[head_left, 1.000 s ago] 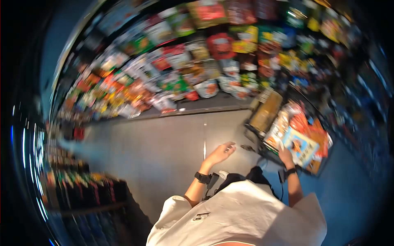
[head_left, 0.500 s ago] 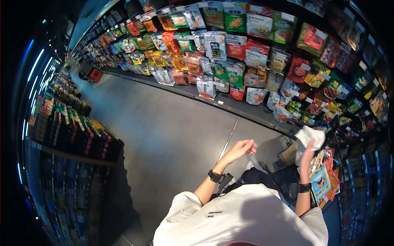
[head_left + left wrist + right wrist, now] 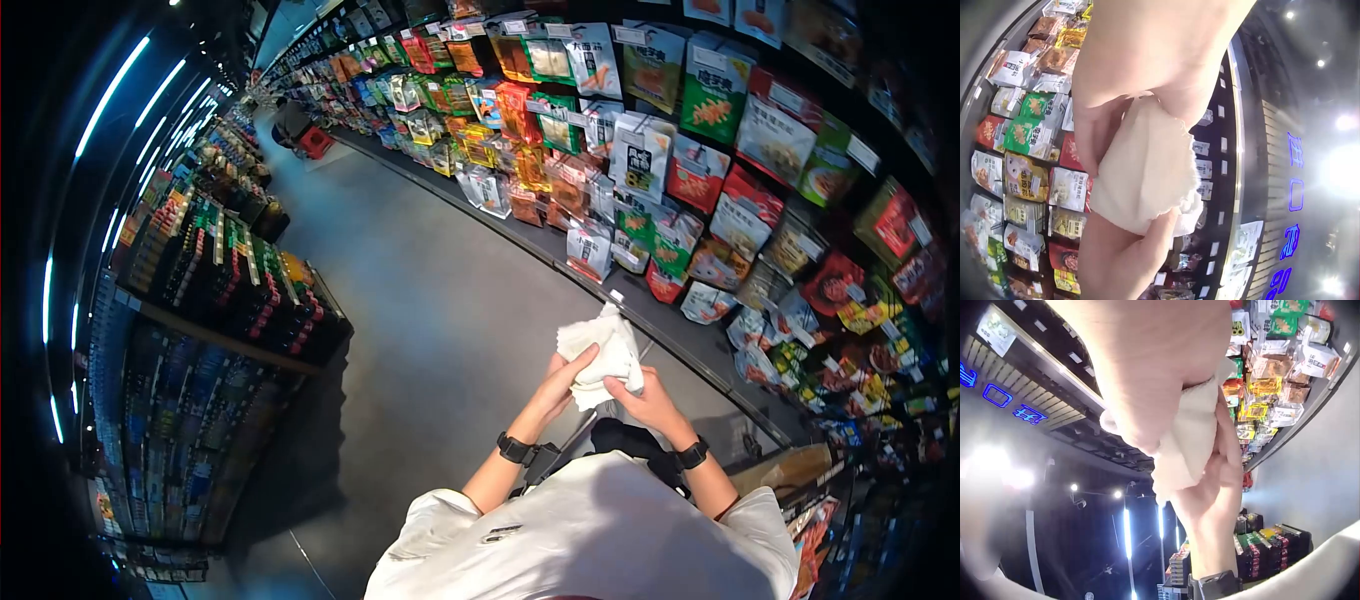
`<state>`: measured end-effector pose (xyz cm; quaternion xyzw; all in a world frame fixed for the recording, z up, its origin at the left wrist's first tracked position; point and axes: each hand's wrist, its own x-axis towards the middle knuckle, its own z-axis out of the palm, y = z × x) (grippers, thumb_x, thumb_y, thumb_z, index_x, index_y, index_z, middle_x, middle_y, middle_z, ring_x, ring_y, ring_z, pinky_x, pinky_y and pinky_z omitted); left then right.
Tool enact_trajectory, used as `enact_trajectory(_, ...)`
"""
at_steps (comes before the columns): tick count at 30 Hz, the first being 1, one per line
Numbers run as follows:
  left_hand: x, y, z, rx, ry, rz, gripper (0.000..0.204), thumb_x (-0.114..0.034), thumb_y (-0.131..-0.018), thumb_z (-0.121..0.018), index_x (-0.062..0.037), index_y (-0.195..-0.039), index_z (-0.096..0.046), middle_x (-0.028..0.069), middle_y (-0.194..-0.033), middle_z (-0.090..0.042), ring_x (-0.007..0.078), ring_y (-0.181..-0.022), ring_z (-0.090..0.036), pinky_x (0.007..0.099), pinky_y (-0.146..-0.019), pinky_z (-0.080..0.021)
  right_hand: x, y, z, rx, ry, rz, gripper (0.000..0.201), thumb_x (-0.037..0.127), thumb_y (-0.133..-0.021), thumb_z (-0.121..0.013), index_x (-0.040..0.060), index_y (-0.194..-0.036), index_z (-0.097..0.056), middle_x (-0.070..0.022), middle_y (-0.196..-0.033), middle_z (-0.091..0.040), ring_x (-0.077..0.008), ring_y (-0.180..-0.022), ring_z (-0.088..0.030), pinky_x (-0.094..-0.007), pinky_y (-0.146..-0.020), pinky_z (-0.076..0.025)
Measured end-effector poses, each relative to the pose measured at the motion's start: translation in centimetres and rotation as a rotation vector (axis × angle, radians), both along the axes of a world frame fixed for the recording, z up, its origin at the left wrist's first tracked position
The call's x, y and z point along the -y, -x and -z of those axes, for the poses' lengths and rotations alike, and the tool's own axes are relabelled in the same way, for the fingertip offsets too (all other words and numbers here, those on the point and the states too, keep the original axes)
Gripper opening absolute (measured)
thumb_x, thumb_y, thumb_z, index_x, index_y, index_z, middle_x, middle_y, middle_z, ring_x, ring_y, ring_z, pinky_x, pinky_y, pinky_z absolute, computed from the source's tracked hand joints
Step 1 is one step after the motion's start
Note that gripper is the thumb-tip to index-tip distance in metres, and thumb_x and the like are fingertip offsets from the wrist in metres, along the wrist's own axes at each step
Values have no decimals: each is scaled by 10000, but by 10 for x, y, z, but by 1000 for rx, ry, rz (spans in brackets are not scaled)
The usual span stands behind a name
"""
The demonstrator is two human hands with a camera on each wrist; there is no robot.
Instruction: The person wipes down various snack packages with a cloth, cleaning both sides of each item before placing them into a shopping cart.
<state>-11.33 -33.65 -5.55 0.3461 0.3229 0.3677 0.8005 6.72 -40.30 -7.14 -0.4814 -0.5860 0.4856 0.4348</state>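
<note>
A white cloth [image 3: 600, 355], folded and crumpled with a ruffled edge, is held up in front of the torso between both hands. My left hand [image 3: 556, 388] grips its left side, the thumb lying over the top. On the other side, my right hand [image 3: 648, 400] pinches its near right corner with the thumb. Up close in the left wrist view, the cloth [image 3: 1141, 169] is bunched between the two hands. The right wrist view shows the cloth [image 3: 1191, 437] with fingers behind it. Part of each hand's fingers is hidden under the fabric.
A long shelf of hanging snack packets [image 3: 640, 155] runs along the right, with a dark base ledge [image 3: 690, 350]. At lower right sits a cardboard box [image 3: 795, 468] beside packets. Racks of bottles [image 3: 230, 270] line the left. A red object [image 3: 316, 143] stands down the aisle.
The right hand has left the packets at the right, picked up the white cloth and brought it leftward to the middle. The left hand now grips it too. The view has turned left.
</note>
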Motion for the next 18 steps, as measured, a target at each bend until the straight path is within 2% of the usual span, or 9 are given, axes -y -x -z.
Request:
enact_trajectory(3, -54, -5, 4, -110, -40, -64, 421, -134, -953, -677, 3, -1329, -550, 76, -1238, -660, 158, -1103, -651, 313, -940, -536, -62, -6, -15, -48, -170, 95, 270, 146, -916, -719, -37, -1110, -669, -113, -982, -704, -175, -866, -658, -316, -769, -514)
enact_trajectory(7, -124, -2, -1, -232, -119, -23, 416, -165, -956, -685, -2, -1319, -566, 90, -1262, -650, 152, -1106, -645, 308, -943, -521, -139, -19, -30, 151, -380, 250, 370, 153, -873, -771, -31, -1168, -645, -145, -1235, -620, -200, -1064, -611, -344, -870, -489)
enact_trajectory(9, -150, 1, -3, -145, -38, -4, 424, -164, -957, -683, -2, -1328, -556, 90, -1269, -646, 150, -1115, -640, 302, -951, -515, -177, -20, -25, 237, -476, 333, 483, 163, -850, -798, -15, -1257, -608, -161, -1371, -540, -225, -1200, -559, -354, -954, -465)
enact_trajectory(11, -178, 3, -12, -110, 131, -18, 519, -164, -930, -708, -5, -1383, -509, 80, -1311, -618, 154, -1178, -600, 310, -1010, -475, -210, -9, -8, -128, -261, 350, 637, 137, -849, -796, -6, -1388, -489, -133, -1367, -532, -201, -1239, -527, -338, -1012, -434)
enact_trajectory(12, -190, 11, -6, -138, 0, 35, 558, -154, -912, -723, -8, -1400, -494, 77, -1328, -605, 156, -1201, -581, 315, -1030, -458, -229, 0, 3, -313, -158, 351, 718, 125, -849, -795, -2, -1454, -430, -119, -1366, -528, -189, -1259, -512, -329, -1041, -418)
enact_trajectory(13, -202, 20, 1, -168, -134, 87, 599, -144, -893, -738, -11, -1416, -479, 73, -1345, -593, 158, -1224, -562, 320, -1049, -441, -245, -3, 7, -299, -7, 229, 793, 140, -884, -765, -4, -1521, -315, -108, -1378, -523, -177, -1278, -498, -332, -1065, -408)
enact_trajectory(15, -236, 29, -16, -254, -362, 241, 785, -108, -761, -815, -7, -1448, -450, 67, -1385, -565, 168, -1286, -511, 332, -1095, -389, -273, 2, 0, -472, 265, 99, 701, 142, -871, -780, -18, -1448, -416, -100, -1358, -547, -171, -1258, -518, -331, -1061, -415)
enact_trajectory(16, -256, 37, -15, -264, -354, 282, 783, -90, -753, -811, -7, -1445, -455, 64, -1385, -564, 166, -1284, -509, 329, -1095, -387, -287, 7, -4, -552, 403, 35, 657, 143, -864, -787, -25, -1412, -466, -97, -1349, -560, -168, -1248, -529, -330, -1059, -419)
enact_trajectory(18, -291, 58, -10, -282, -339, 366, 780, -54, -738, -804, -7, -1439, -465, 58, -1384, -563, 160, -1279, -505, 323, -1097, -383, -315, 23, 9, -557, 426, 31, 616, 126, -878, -768, -18, -1401, -475, -80, -1295, -593, -145, -1191, -561, -309, -1027, -443)
